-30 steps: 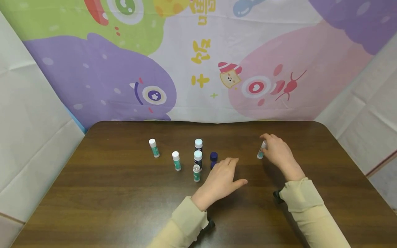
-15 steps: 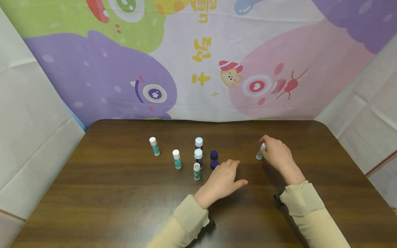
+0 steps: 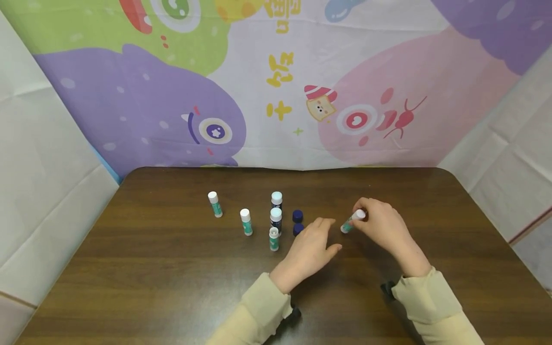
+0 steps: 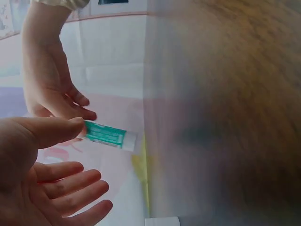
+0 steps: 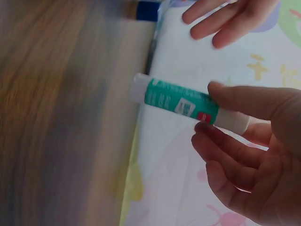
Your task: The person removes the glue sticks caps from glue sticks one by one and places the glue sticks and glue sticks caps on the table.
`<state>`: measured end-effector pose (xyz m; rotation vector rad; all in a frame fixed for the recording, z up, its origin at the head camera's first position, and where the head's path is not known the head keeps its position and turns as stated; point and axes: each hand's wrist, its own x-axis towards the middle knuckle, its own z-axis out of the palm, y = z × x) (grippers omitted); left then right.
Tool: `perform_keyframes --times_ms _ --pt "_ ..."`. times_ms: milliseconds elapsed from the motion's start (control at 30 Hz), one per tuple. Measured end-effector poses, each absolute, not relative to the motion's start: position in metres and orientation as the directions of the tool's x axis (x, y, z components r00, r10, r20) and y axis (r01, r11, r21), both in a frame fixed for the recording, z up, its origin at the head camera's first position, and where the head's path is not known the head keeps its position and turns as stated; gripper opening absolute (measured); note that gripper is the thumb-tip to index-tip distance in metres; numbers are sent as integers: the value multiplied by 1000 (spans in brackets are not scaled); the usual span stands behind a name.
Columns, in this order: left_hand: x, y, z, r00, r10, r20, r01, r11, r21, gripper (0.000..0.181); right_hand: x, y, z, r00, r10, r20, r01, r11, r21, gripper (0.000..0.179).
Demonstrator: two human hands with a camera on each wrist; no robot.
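My right hand (image 3: 384,225) pinches a green-and-white glue stick (image 5: 181,101) near its white cap, between thumb and fingers. In the head view the stick tilts, its cap end up toward the hand and its base down to the left. My left hand (image 3: 308,251) holds nothing; its fingers are spread and relaxed, a short way left of that glue stick. Two dark blue caps (image 3: 297,216) sit on the table just beyond the left fingers. An uncapped green glue stick (image 3: 273,239) stands upright left of the left hand.
Two larger dark bottles with pale tops (image 3: 276,215) stand behind the uncapped stick. Farther left are two capped green glue sticks, one nearer (image 3: 246,223) and one farther (image 3: 215,205). A cartoon-printed cloth (image 3: 280,143) hangs at the far edge of the brown table (image 3: 151,268).
My right hand has brought the glue stick left and nearer, toward the left hand, and the stick now tilts more. My left hand has stayed nearly in place.
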<state>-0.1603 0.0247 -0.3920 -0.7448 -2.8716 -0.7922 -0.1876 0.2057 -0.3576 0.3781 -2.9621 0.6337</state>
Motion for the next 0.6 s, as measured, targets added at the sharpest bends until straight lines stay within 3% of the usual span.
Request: perform_keyframes --times_ms 267,600 --pt "-157 18 -387 -857 427 287 515 710 481 43 -168 193 -351 -930 -302 212 -369 775 -514 18" --pt "-154 10 -380 -851 381 363 521 701 486 25 -161 186 -350 -955 -257 148 -286 671 -684 24"
